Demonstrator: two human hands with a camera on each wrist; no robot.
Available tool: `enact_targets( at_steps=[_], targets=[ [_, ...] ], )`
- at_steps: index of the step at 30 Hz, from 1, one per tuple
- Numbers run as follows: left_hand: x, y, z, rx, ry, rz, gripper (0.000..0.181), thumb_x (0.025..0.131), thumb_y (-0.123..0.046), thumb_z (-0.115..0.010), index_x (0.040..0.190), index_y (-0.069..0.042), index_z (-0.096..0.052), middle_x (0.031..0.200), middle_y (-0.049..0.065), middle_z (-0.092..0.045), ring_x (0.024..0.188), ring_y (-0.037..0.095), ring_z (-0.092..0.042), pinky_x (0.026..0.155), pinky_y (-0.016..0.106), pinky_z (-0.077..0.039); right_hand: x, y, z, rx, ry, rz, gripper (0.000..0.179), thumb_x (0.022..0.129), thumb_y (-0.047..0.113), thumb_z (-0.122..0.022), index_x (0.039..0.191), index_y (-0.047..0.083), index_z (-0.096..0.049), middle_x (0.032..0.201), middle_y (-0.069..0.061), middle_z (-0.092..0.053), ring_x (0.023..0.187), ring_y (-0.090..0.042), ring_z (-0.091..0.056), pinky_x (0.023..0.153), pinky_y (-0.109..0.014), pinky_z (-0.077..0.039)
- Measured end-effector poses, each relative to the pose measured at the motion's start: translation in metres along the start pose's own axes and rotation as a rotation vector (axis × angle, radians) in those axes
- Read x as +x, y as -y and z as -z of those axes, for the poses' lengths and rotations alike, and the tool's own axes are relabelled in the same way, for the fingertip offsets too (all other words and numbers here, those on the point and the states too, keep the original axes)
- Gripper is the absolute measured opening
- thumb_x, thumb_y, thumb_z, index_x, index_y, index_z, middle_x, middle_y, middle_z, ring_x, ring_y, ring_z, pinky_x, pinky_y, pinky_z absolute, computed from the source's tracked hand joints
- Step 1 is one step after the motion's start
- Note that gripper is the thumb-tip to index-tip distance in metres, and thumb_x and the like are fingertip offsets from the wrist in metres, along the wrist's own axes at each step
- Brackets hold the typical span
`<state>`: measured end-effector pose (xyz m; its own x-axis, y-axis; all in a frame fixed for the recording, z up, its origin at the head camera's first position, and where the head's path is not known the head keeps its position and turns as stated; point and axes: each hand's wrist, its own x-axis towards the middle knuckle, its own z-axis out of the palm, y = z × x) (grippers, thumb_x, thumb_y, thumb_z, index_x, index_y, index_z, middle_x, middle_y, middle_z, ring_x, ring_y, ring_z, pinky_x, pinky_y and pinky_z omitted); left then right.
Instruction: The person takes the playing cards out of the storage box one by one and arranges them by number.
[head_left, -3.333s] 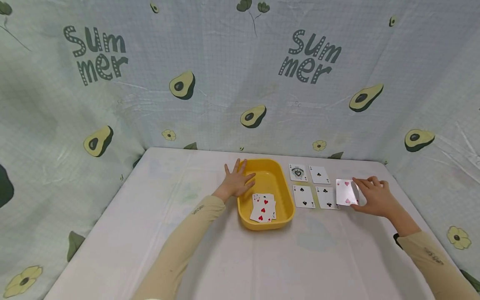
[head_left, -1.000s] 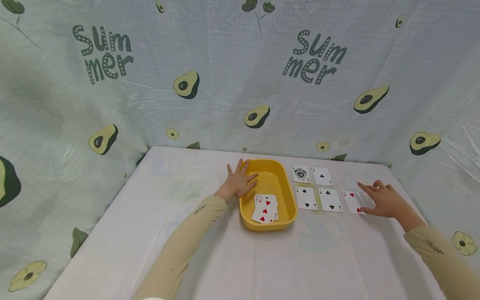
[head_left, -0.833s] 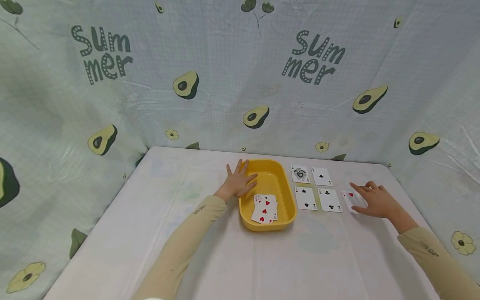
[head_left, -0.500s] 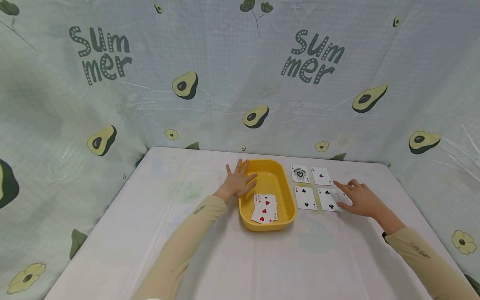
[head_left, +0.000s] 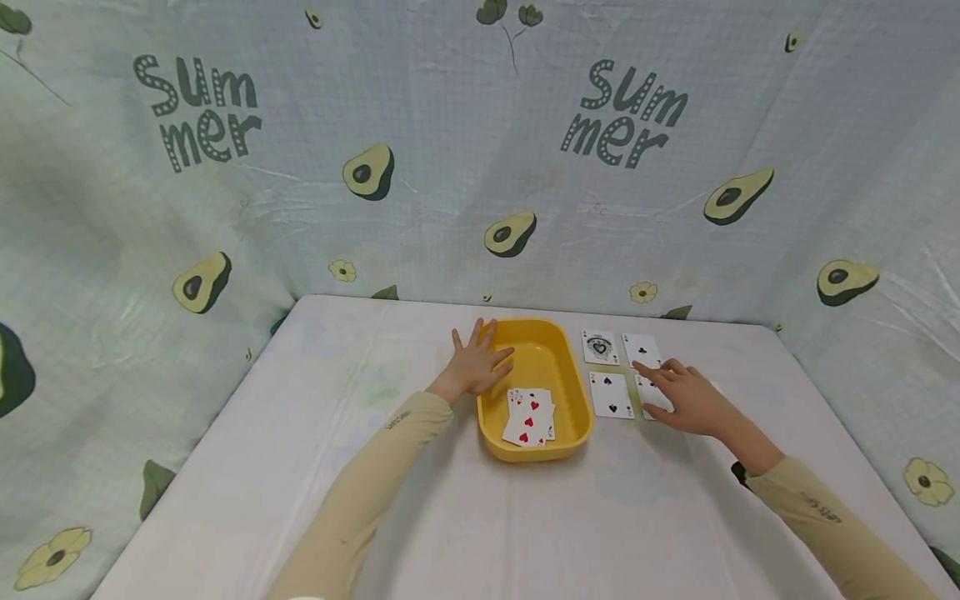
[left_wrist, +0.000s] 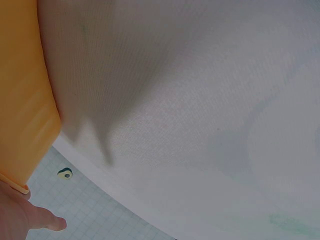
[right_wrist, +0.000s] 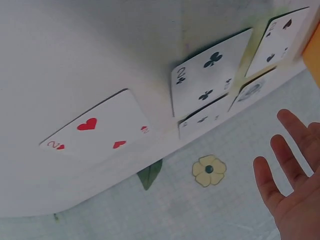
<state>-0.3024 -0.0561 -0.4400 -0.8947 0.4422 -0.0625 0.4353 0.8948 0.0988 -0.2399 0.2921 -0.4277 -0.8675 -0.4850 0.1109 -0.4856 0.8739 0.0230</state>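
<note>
My left hand [head_left: 474,367] rests on the left rim of a yellow plastic tray [head_left: 538,358], its fingers spread. Inside the tray lies a small loose pile of playing cards [head_left: 529,418], hearts showing on top. My right hand [head_left: 693,402] hovers with outstretched fingers over the two of clubs [right_wrist: 212,75], holding nothing. The two of hearts [right_wrist: 100,122] lies face up to the right of the two of clubs; my hand hides it in the head view. The two of spades [head_left: 611,396], ace of spades [head_left: 601,347] and ace of clubs [head_left: 639,348] complete two rows.
The cards lie on a white-covered table [head_left: 360,500], right of the tray. A pale curtain [head_left: 450,167] with avocado prints and "summer" lettering hangs behind the table and at its sides.
The two of hearts, earlier gripped by my right hand, was laid on the table and let go. That hand then moved left over the two of clubs. My left hand stayed put.
</note>
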Motion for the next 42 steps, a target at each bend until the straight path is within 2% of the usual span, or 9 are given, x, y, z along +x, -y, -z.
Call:
enact_targets(
  at_steps=[8, 14, 21, 27, 32, 36, 42],
  targets=[
    [0.002, 0.001, -0.001, 0.026, 0.01, 0.016, 0.047, 0.094, -0.046, -0.027, 0.137, -0.029, -0.035, 0.152, 0.012, -0.002, 0.138, 0.037, 0.002, 0.1, 0.068, -0.006, 0.008, 0.021, 0.007, 0.041, -0.058, 0.079, 0.061, 0.08, 0.031, -0.064, 0.133, 0.011, -0.041, 0.107, -0.008, -0.063, 0.097, -0.023, -0.047, 0.081, -0.044, -0.042],
    [0.002, 0.001, -0.001, 0.014, 0.009, 0.013, 0.046, 0.094, -0.045, -0.028, 0.137, -0.028, -0.035, 0.152, 0.012, -0.002, 0.138, 0.037, 0.003, 0.1, 0.068, -0.004, 0.011, 0.038, 0.01, 0.068, -0.07, 0.096, 0.062, 0.08, 0.035, -0.063, 0.134, 0.015, -0.04, 0.108, -0.007, -0.062, 0.101, -0.024, -0.047, 0.085, -0.047, -0.042],
    [0.002, 0.0, -0.001, 0.006, 0.009, 0.013, 0.046, 0.094, -0.046, -0.028, 0.137, -0.029, -0.036, 0.152, 0.012, -0.002, 0.138, 0.037, 0.003, 0.1, 0.069, -0.003, 0.016, 0.054, 0.01, 0.097, -0.075, 0.108, 0.062, 0.082, 0.038, -0.059, 0.137, 0.02, -0.036, 0.119, -0.001, -0.057, 0.106, -0.021, -0.044, 0.087, -0.048, -0.042],
    [0.001, 0.001, 0.0, 0.012, 0.014, 0.012, 0.046, 0.094, -0.045, -0.027, 0.137, -0.029, -0.035, 0.152, 0.012, -0.002, 0.138, 0.037, 0.003, 0.1, 0.068, -0.004, 0.022, 0.067, 0.008, 0.11, -0.101, 0.157, 0.059, 0.083, 0.037, -0.059, 0.134, 0.017, -0.04, 0.124, -0.002, -0.055, 0.109, -0.021, -0.043, 0.091, -0.049, -0.039],
    [0.001, 0.001, 0.0, 0.026, 0.016, 0.015, 0.046, 0.094, -0.046, -0.027, 0.137, -0.029, -0.035, 0.152, 0.011, -0.002, 0.138, 0.036, 0.003, 0.1, 0.068, -0.005, 0.029, 0.078, 0.007, 0.114, -0.13, 0.221, 0.053, 0.082, 0.034, -0.061, 0.129, 0.013, -0.046, 0.119, -0.003, -0.058, 0.107, -0.021, -0.044, 0.092, -0.046, -0.038],
    [0.0, 0.0, 0.001, 0.015, 0.015, 0.008, 0.046, 0.094, -0.045, -0.028, 0.137, -0.029, -0.035, 0.152, 0.012, -0.003, 0.138, 0.037, 0.002, 0.1, 0.068, -0.004, 0.035, 0.085, 0.004, 0.086, -0.12, 0.264, 0.049, 0.083, 0.033, -0.06, 0.126, 0.012, -0.05, 0.12, -0.002, -0.058, 0.108, -0.022, -0.045, 0.093, -0.044, -0.036],
    [-0.001, 0.0, 0.002, 0.02, 0.016, 0.012, 0.046, 0.094, -0.046, -0.027, 0.137, -0.029, -0.035, 0.152, 0.012, -0.003, 0.138, 0.037, 0.002, 0.1, 0.068, -0.006, 0.044, 0.097, -0.001, 0.051, -0.054, 0.299, 0.041, 0.084, 0.033, -0.057, 0.121, 0.014, -0.056, 0.123, -0.003, -0.056, 0.109, -0.024, -0.043, 0.093, -0.045, -0.033]
  ],
)
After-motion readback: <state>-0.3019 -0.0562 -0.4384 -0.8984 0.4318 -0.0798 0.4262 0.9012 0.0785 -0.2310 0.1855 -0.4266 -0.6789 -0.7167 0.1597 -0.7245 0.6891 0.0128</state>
